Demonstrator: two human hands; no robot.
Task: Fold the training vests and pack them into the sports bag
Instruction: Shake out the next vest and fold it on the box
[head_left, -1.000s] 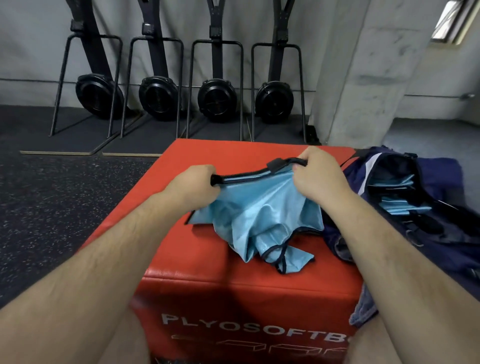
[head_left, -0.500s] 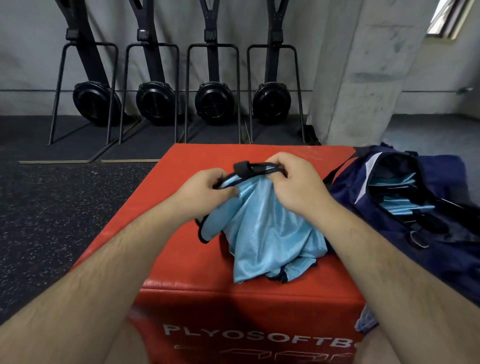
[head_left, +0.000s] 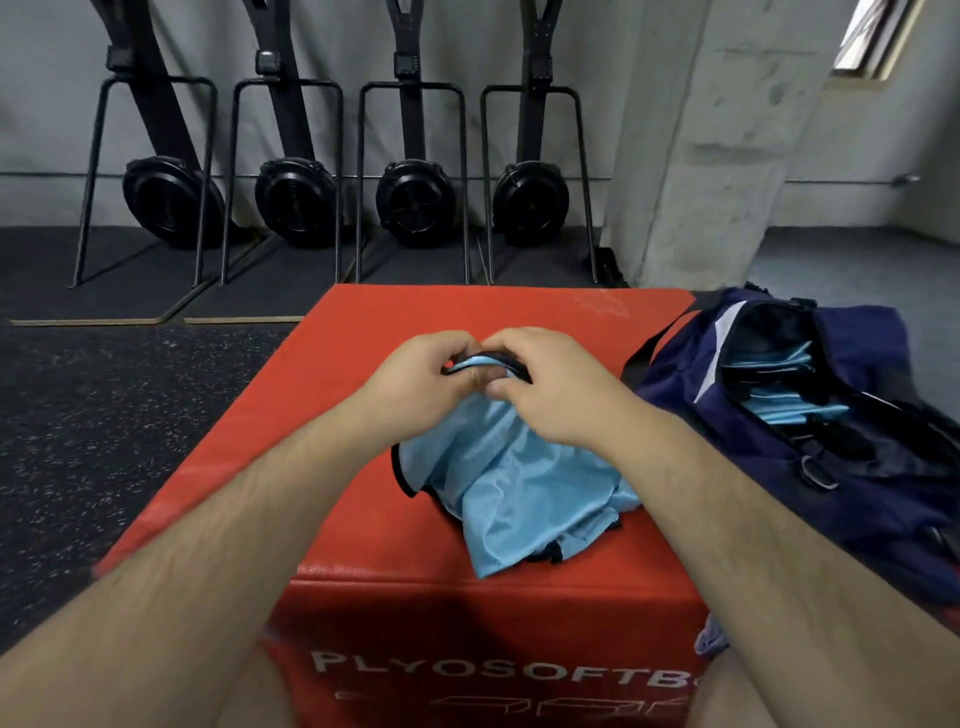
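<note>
Nearest the camera, the front face of the red padded bench (head_left: 467, 613) carries white lettering. On its top, toward the near right corner, lies the loose body of a light blue training vest (head_left: 519, 488), crumpled rather than flat, its lowest fold reaching the front edge. The cloth looks thin, glossy and very light, so I judge it will slump, slide on itself and on the smooth bench cover, and keep no crease unless pressed down; nothing about it seems fragile. Its firmest part is the dark binding (head_left: 488, 359) that edges the openings, and that is where it is held. Farther back, over the middle of the bench, the left hand (head_left: 415, 387) and the right hand (head_left: 553, 397) meet almost knuckle to knuckle, fingers (head_left: 511, 344) curled and pinching a short loop of that binding, so the vest hangs from the grip down to the bench. Taking the trim at two matching points, probably the shoulders, seems the surest way to line the layers up. Just right of the bench sits the navy sports bag (head_left: 685, 400), unzipped, with folded blue vests (head_left: 784, 413) stacked inside. Beyond, four black exercise machines (head_left: 415, 202) stand against the wall beside a concrete pillar (head_left: 727, 156).
</note>
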